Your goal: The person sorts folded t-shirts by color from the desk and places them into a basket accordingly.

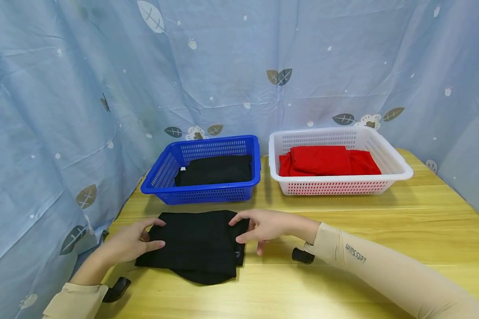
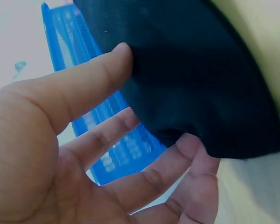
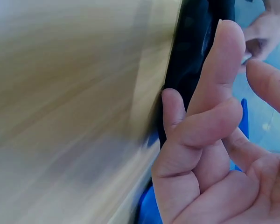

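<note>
A folded black garment [image 1: 195, 241] lies on the table in front of the blue basket, its lower edge bulging out in a curve. At its left edge, my left hand [image 1: 129, 241] holds the cloth; in the left wrist view the thumb lies on top and some fingertips tuck under the edge of the black garment [image 2: 191, 79]. Over the right edge hovers or rests my right hand [image 1: 263, 225], fingers loosely bent and spread, with no cloth visibly pinched. In the right wrist view, black cloth [image 3: 189, 51] shows behind the fingers of the right hand [image 3: 205, 154].
Behind the garment stands a blue basket [image 1: 205, 188] with folded black cloth [image 1: 217, 170] in it. To its right, a white basket [image 1: 339, 179] holds folded red cloth [image 1: 323, 160]. A patterned blue curtain [image 1: 231, 66] hangs behind and left of the wooden table [image 1: 343, 266].
</note>
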`<action>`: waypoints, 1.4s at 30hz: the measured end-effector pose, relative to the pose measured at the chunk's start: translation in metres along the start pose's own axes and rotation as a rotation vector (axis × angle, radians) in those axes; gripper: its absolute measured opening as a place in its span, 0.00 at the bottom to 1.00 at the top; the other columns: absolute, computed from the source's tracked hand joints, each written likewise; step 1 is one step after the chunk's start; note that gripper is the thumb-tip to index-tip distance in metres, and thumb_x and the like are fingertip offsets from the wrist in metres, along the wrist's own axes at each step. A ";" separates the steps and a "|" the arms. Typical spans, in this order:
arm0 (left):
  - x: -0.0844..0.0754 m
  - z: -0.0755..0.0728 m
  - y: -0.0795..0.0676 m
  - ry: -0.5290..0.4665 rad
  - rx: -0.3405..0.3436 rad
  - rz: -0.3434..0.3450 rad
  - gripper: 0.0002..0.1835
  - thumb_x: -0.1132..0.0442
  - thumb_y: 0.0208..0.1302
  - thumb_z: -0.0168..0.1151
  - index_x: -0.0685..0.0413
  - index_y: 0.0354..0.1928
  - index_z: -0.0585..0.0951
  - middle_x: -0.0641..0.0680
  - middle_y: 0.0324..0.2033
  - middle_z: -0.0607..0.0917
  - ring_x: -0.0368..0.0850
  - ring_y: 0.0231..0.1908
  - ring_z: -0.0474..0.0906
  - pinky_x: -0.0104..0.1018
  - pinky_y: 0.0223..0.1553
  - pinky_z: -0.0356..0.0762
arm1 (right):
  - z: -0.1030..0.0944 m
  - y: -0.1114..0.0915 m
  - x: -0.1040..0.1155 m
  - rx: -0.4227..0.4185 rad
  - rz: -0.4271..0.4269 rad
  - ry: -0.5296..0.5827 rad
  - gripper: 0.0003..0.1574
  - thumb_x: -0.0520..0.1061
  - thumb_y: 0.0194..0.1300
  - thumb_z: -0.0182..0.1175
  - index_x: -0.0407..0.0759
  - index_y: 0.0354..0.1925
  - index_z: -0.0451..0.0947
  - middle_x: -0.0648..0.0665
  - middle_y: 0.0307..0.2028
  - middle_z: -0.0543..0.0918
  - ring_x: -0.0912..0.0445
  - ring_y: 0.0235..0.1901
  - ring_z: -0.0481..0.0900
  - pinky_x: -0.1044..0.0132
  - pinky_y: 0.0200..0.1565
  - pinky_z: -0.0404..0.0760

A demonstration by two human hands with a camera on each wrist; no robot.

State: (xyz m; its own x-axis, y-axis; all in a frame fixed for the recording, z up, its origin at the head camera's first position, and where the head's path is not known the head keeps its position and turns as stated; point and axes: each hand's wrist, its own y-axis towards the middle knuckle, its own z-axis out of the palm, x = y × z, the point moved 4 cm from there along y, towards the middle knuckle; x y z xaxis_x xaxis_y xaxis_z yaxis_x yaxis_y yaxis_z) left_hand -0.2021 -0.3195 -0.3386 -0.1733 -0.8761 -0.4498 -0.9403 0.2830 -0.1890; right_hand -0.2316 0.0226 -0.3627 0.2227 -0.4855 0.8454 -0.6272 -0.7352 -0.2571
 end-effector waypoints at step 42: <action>-0.052 0.060 0.028 -0.646 0.355 0.084 0.39 0.53 0.68 0.65 0.28 0.76 0.58 0.51 0.29 0.63 0.41 0.17 0.49 0.32 0.17 0.53 | -0.030 -0.076 -0.055 -0.108 0.062 0.235 0.43 0.52 0.65 0.68 0.65 0.73 0.61 0.34 0.24 0.80 0.49 0.19 0.85 0.70 0.20 0.69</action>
State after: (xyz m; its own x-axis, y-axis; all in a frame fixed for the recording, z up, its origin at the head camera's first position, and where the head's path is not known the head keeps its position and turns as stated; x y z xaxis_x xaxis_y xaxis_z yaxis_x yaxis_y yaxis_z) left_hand -0.2021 -0.2421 -0.3728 0.0690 -0.4727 -0.8785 -0.7613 0.5441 -0.3525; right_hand -0.2183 0.1191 -0.3759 0.0092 -0.3956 0.9184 -0.7132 -0.6463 -0.2712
